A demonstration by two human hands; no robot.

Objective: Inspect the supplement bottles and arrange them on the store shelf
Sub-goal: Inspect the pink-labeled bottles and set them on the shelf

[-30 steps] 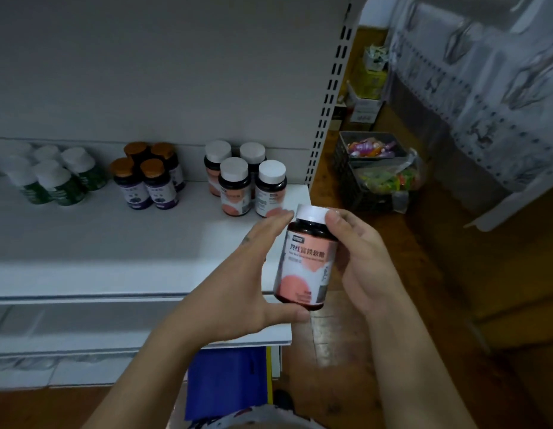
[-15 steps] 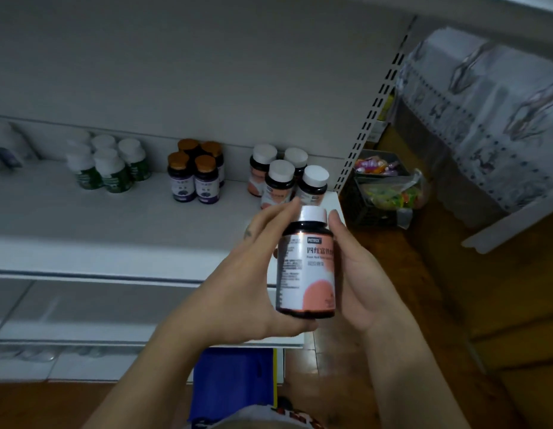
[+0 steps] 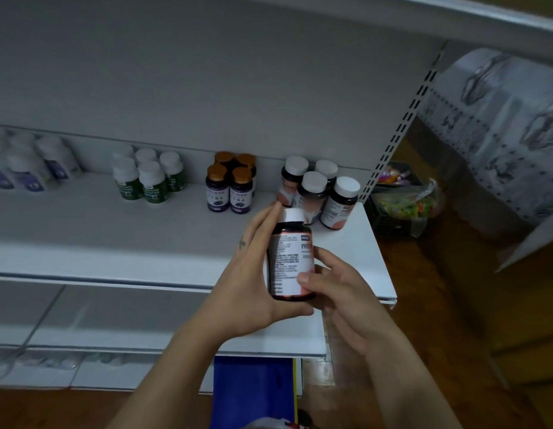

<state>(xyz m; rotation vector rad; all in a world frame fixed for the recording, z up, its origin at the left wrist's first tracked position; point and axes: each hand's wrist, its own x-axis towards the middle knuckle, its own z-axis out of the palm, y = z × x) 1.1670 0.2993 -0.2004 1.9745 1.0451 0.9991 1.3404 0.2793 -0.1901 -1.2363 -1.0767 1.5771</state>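
Both hands hold a dark supplement bottle [image 3: 289, 258] with a white cap and a pink-and-white label, upright in front of the white shelf [image 3: 114, 236]. My left hand [image 3: 247, 274] wraps its left side and bottom, fingers reaching up to the cap. My right hand [image 3: 334, 286] grips the lower right side, thumb across the label. The small-print side of the label faces me. Behind it on the shelf stand several matching white-capped bottles [image 3: 340, 202].
Further left on the shelf stand several brown-capped purple-label bottles [image 3: 230, 187], green-label bottles [image 3: 148, 178] and white bottles [image 3: 30, 168]. A lower shelf [image 3: 163, 323] lies beneath. A basket of colourful packets [image 3: 402, 202] sits on the wooden floor at right, beside a patterned cloth [image 3: 501, 125].
The bottle has been turned so its small-print side faces me. My right hand slid down from the cap to the lower label. The view shifted left, showing more of the shelf.
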